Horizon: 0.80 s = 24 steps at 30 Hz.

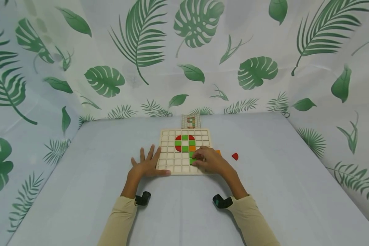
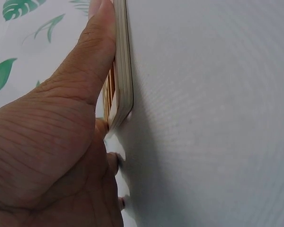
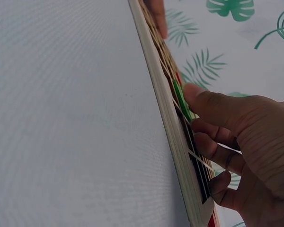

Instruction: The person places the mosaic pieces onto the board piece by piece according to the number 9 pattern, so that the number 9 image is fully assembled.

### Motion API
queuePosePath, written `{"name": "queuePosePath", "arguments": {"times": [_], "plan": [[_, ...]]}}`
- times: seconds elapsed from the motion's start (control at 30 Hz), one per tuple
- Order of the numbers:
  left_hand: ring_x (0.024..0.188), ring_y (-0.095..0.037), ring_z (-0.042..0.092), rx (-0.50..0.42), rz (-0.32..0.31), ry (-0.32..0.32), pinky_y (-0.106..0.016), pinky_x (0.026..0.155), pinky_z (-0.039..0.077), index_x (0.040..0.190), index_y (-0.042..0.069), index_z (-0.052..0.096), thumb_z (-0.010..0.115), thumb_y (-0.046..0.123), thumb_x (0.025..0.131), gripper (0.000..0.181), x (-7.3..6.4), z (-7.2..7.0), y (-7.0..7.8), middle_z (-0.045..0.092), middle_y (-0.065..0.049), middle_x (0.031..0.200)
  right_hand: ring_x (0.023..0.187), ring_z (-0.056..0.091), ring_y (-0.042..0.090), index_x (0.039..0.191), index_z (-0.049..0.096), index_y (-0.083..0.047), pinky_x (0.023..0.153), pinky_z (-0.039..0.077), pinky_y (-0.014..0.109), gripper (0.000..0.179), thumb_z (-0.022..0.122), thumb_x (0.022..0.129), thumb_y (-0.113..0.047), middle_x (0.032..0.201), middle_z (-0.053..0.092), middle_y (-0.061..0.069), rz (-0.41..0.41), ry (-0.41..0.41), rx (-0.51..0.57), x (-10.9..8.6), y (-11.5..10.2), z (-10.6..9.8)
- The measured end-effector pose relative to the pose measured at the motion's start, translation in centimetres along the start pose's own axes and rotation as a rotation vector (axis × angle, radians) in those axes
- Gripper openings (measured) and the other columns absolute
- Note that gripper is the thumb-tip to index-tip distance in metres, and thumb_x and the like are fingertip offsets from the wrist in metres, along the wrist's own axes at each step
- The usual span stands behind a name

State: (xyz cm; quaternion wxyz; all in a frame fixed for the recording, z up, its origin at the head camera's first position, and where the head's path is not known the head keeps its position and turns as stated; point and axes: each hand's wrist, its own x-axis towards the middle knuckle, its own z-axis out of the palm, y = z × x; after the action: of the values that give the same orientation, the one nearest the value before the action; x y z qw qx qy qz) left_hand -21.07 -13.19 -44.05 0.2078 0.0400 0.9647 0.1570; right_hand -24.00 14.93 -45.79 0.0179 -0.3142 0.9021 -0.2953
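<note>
A pale wooden grid board (image 1: 169,163) lies on the table, with a ring of red and green tiles on it, an orange tile (image 1: 192,148) at the ring's lower right and green tiles running down from there. My left hand (image 1: 147,166) rests at the board's left corner, fingers spread, with the thumb along the front edge. Over the board's right half, my right hand (image 1: 210,160) has its thumb and curled fingers at a green tile (image 3: 181,98) near the bottom of the column. The hand hides part of the board's right side.
Behind the board stands a small card (image 1: 184,122) printed with a similar coloured pattern on a grid. A loose red quarter-round tile (image 1: 235,156) lies right of the board. An orange piece (image 1: 218,152) shows partly behind the right hand. Leaf-printed cloth (image 1: 160,82) hangs around the table.
</note>
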Motion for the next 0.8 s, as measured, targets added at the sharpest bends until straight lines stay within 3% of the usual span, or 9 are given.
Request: {"name": "queuePosePath", "arguments": {"times": [0.3, 0.6, 0.8], "plan": [[0.147, -0.046, -0.018, -0.008, 0.008, 0.004, -0.078, 0.108, -0.001, 0.159, 0.022, 0.002, 0.065, 0.070, 0.078, 0.114, 0.0, -0.1, 0.1, -0.011, -0.009, 0.166, 0.076, 0.052, 0.009, 0.095, 0.071, -0.011, 0.067, 0.046, 0.023, 0.010, 0.072, 0.089, -0.020, 0.083, 0.060, -0.004, -0.027, 0.046, 0.025, -0.3, 0.0, -0.4], [0.147, -0.046, -0.017, -0.007, 0.004, 0.007, -0.078, 0.107, 0.000, 0.159, 0.021, 0.003, 0.066, 0.068, 0.079, 0.113, -0.2, 0.0, 0.2, -0.009, -0.010, 0.166, 0.081, 0.056, 0.011, 0.099, 0.071, -0.012, 0.074, 0.050, 0.027, 0.010, 0.069, 0.092, -0.020, 0.089, 0.062, -0.003, 0.100, 0.087, 0.018, -0.5, 0.5, -1.4], [0.147, -0.047, -0.017, -0.009, 0.008, 0.009, -0.078, 0.107, 0.000, 0.159, 0.021, 0.002, 0.066, 0.069, 0.078, 0.113, -0.2, 0.0, 0.0, -0.010, -0.010, 0.166, 0.084, 0.058, 0.015, 0.099, 0.071, -0.008, 0.073, 0.050, 0.030, 0.010, 0.068, 0.093, -0.016, 0.096, 0.064, 0.004, 0.093, 0.152, 0.017, -1.2, 1.3, -2.8]]}}
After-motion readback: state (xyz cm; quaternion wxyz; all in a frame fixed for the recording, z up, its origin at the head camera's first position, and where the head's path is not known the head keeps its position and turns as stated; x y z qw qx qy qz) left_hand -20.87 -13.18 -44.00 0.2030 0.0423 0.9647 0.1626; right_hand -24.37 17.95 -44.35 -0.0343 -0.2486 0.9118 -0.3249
